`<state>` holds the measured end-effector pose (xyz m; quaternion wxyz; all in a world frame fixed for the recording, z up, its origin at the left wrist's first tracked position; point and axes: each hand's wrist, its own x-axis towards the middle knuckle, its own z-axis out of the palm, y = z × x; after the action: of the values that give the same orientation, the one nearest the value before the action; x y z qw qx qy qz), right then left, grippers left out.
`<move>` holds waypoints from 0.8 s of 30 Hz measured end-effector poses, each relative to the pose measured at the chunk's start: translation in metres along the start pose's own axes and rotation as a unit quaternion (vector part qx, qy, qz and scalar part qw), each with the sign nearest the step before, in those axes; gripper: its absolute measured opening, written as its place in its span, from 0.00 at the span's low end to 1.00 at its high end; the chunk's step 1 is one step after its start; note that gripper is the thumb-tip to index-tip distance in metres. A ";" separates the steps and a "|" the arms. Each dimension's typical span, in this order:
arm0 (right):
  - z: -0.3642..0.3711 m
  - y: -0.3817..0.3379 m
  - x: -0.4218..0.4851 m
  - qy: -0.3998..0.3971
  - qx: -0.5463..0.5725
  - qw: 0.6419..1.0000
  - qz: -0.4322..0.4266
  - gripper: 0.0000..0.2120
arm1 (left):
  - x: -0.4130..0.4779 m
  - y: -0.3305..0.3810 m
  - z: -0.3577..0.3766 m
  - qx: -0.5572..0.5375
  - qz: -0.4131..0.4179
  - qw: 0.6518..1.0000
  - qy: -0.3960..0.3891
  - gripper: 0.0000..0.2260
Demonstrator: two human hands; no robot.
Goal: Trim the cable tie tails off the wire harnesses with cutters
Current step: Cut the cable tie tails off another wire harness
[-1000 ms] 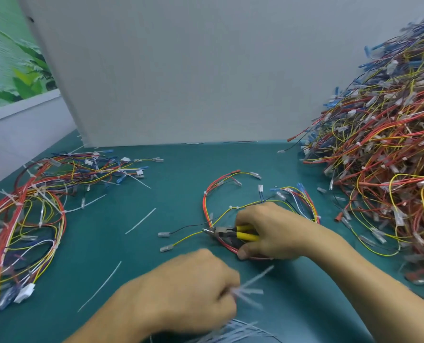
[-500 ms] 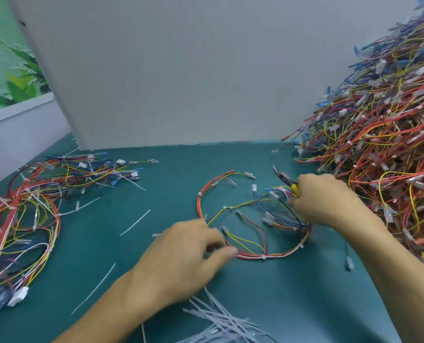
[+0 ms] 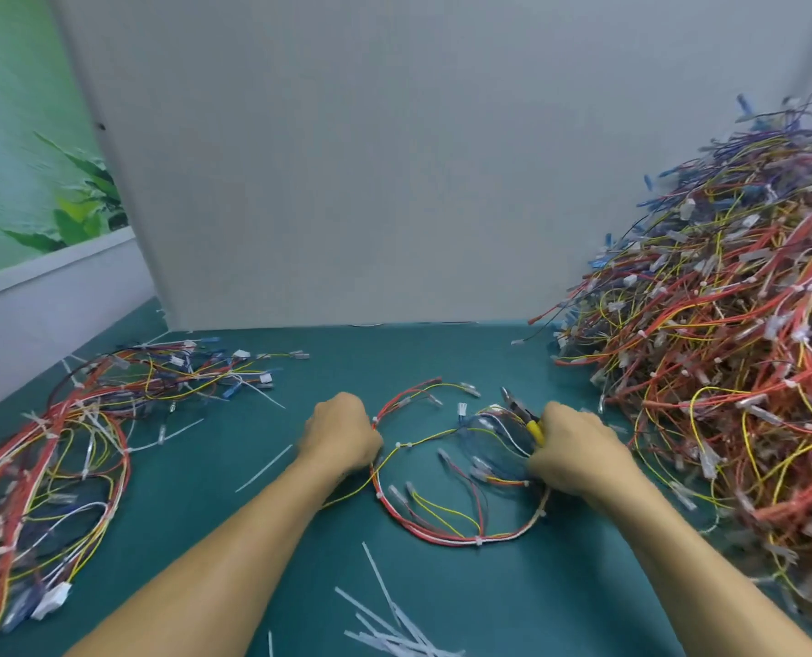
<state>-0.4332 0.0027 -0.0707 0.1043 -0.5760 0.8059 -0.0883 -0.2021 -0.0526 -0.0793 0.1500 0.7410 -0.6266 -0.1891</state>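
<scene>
Far left of frame: heap of harnesses (image 3: 48,467) on the bench (image 3: 347,362), well apart from the hands.

Centre-left: left hand (image 3: 342,431), fingers curled, gripping the red bundle at the left edge of the harness loop (image 3: 461,538).

Centre: loop flat on the bench, directly between both hands, widest span running left-right, lower arc sagging toward the bottom edge. White tie heads (image 3: 479,541) along the arc; no long tails seen on them, so probably trimmed already. Judging by that, next comes a lift and shift left to the heap, with the left hand nearer.

Centre-right: right hand (image 3: 572,450) wrapped round the yellow handles of the cutters (image 3: 520,410), nose pointing up-left over the loop's tangled right side. Cannot tell whether the jaws are apart. Also seems to pinch wires there, but blurred.

Far right: big pile (image 3: 726,372) of harnesses, stacked high, just beside the right hand.

Bottom centre: cut tails (image 3: 394,628) loose on the bench.

Versus half a second ago: left hand up from the loop's lower arc to its left edge; right hand and cutters roughly in the same place. Versus a second ago: cutters off the loop's left side, tails out of the left hand.
</scene>
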 end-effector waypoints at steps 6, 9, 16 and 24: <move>-0.009 0.001 0.015 0.054 0.326 0.942 0.058 0.06 | 0.001 -0.023 -0.031 -0.453 -0.041 0.891 0.010 0.02; -0.015 0.005 0.022 0.058 0.529 0.844 0.063 0.08 | 0.000 -0.034 -0.055 -0.578 -0.038 0.814 0.040 0.04; -0.014 -0.004 0.027 0.078 0.730 0.676 0.062 0.06 | -0.002 -0.047 -0.073 -0.683 -0.011 0.728 0.062 0.04; -0.022 -0.006 0.033 0.117 0.740 0.661 0.034 0.07 | 0.014 -0.045 -0.061 -0.700 -0.006 0.709 0.088 0.02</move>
<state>-0.4445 -0.0296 -0.0498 0.4044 -0.2661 0.4993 -0.7186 -0.1325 -0.0594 -0.0476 0.6784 0.4411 -0.2941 -0.5085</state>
